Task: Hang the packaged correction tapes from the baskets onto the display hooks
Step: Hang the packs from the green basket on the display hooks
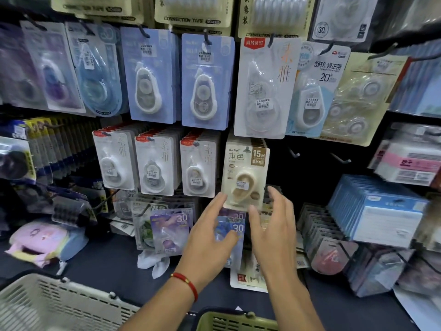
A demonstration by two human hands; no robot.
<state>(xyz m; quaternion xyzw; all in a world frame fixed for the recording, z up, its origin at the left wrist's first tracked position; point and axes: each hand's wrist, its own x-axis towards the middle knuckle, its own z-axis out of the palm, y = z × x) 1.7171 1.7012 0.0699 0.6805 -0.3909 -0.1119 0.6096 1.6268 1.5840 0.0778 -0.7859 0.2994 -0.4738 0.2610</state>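
Note:
A beige packaged correction tape marked 15M hangs on a display hook in the middle row. Both my hands are raised just below it with fingers spread. My left hand has its fingertips near the pack's lower left corner. My right hand is by its lower right edge. Neither hand holds anything. Behind my hands hang blue and purple packs marked 30. A grey basket sits at the bottom left and a green basket at the bottom centre.
Rows of packaged correction tapes fill the wall, white ones left of the beige pack. Two bare hooks stick out to its right. A blue box stack juts out at the right. A pastel pouch lies at the left.

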